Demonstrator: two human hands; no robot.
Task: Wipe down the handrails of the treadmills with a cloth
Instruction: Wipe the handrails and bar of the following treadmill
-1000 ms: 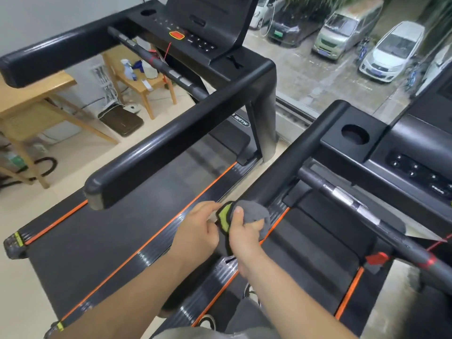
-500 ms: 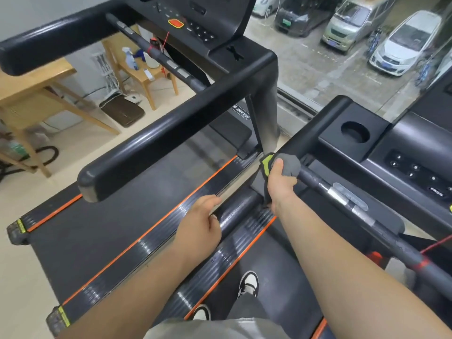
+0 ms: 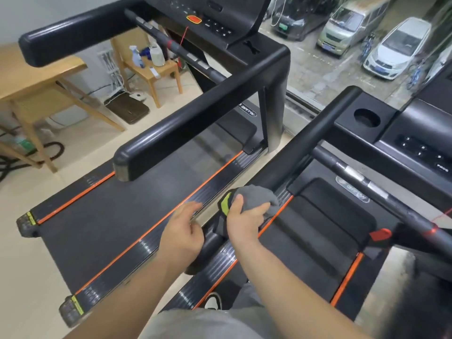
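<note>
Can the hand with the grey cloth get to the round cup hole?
Probably yes: the right hand grips the grey cloth on the long black handrail, which runs bare up to the round cup hole.

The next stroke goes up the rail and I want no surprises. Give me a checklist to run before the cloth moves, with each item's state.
1. Cloth gripped by the right hand: ok.
2. Cloth on the handrail: ok, bunched over it close to its near end.
3. Left hand out of the cloth's way: ok, it rests on the rail's end, behind the cloth.
4. Rail bare up to the cup holder: ok.
5. Rail's underside clean: cannot tell.
</note>
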